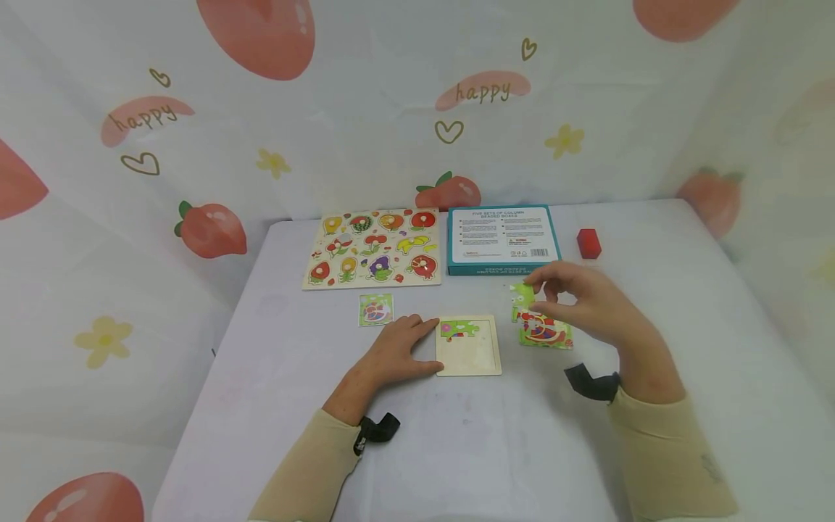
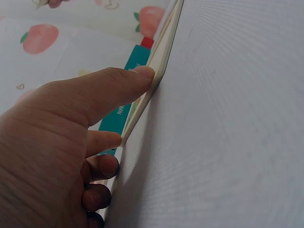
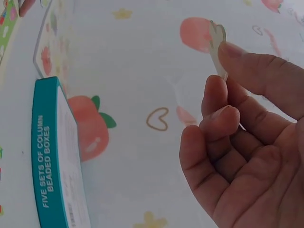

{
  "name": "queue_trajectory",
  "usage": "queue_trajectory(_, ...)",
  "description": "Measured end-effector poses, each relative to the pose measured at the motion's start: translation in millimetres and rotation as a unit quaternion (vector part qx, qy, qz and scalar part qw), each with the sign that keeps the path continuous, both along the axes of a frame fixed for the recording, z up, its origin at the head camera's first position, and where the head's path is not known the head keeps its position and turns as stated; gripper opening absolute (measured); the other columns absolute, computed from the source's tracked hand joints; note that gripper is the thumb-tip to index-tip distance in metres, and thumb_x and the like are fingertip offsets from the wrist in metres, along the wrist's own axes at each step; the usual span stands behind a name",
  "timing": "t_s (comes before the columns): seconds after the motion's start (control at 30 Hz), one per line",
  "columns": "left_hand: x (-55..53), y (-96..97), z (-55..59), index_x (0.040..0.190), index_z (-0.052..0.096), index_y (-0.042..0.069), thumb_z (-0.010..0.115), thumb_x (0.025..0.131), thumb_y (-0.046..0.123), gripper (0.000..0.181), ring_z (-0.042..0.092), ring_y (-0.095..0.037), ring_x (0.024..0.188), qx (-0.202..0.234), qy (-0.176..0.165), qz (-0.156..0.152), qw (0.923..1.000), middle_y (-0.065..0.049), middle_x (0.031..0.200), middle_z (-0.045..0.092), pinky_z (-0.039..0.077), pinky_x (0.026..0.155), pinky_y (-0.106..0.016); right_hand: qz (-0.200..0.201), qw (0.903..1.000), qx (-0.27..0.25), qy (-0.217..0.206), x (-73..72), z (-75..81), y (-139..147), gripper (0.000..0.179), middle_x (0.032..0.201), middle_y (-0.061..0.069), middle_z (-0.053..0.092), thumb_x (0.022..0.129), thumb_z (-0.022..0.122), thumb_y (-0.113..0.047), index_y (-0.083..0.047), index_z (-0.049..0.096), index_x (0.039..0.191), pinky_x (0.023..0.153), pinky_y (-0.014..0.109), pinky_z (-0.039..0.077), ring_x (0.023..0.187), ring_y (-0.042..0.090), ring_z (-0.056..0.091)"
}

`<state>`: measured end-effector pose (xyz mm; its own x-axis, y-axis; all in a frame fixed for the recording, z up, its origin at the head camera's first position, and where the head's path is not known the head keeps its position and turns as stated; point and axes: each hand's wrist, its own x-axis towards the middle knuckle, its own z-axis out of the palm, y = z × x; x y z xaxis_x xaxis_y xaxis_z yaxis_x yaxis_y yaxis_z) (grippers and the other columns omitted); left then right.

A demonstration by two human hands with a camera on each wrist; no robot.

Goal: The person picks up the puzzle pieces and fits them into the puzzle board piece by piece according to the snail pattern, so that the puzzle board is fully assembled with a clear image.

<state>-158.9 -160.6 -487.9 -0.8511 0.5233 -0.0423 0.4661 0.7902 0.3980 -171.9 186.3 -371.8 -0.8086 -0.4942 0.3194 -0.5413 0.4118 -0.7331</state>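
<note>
The wooden puzzle tray lies flat on the table, with green puzzle pieces along its top left. My left hand rests beside it, thumb and index finger extended and touching the left edge near the two corners; the left wrist view shows the thumb against the tray rim. My right hand pinches a green puzzle piece between thumb and index finger. That piece appears edge-on in the right wrist view. Below the hand are several more puzzle pieces with a red fruit picture.
A small picture card lies left of the tray. Behind stand a fruit peg board, a teal-edged box with printed text, and a red block. A printed cloth hangs at the back.
</note>
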Motion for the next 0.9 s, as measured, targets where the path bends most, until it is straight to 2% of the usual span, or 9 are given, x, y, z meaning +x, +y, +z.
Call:
queue_trajectory(0.23,0.6,0.3,1.3,0.152,0.052,0.013,0.076,0.085,0.052,0.082,0.05,-0.017,0.099,-0.005,-0.001,0.002,1.0,-0.002,0.113,0.058,0.045,0.092,-0.039,-0.014,0.9972,0.038,-0.062,-3.0,-6.5,-15,0.033,0.098,0.005,0.063,0.087,0.083,-0.008,-0.008,0.071,0.118,0.075,0.02,0.048,0.09,0.021,0.055)
queue_trajectory(0.47,-0.1,0.7,0.7,0.152,0.052,0.013,0.076,0.084,0.052,0.081,0.05,-0.017,0.099,-0.001,-0.005,0.004,1.0,-0.001,0.112,0.058,0.046,0.09,-0.038,-0.011,0.9907,0.057,-0.123,-14.2,-23.3,-28,0.033,0.099,0.005,0.063,0.088,0.083,-0.014,-0.008,0.071,0.118,0.073,0.027,0.049,0.09,0.023,0.056)
queue_trajectory(0.67,0.2,0.6,1.1,0.152,0.052,0.014,0.075,0.085,0.053,0.081,0.05,-0.017,0.1,-0.003,-0.006,0.004,1.0,-0.001,0.114,0.058,0.046,0.091,-0.038,-0.007,0.9813,0.071,-0.179,-22.5,-38.8,-39,0.033,0.103,0.011,0.063,0.089,0.083,-0.018,-0.008,0.071,0.118,0.074,0.028,0.047,0.092,0.024,0.053)
queue_trajectory(0.9,0.3,0.5,0.8,0.152,0.051,0.014,0.075,0.085,0.052,0.081,0.05,-0.017,0.1,-0.003,-0.005,0.003,1.0,-0.002,0.114,0.058,0.046,0.091,-0.038,-0.024,0.968,0.119,-0.22,-30.3,-61.6,-50,0.034,0.1,0.005,0.061,0.088,0.083,-0.023,-0.01,0.071,0.118,0.073,0.033,0.047,0.092,0.024,0.052)
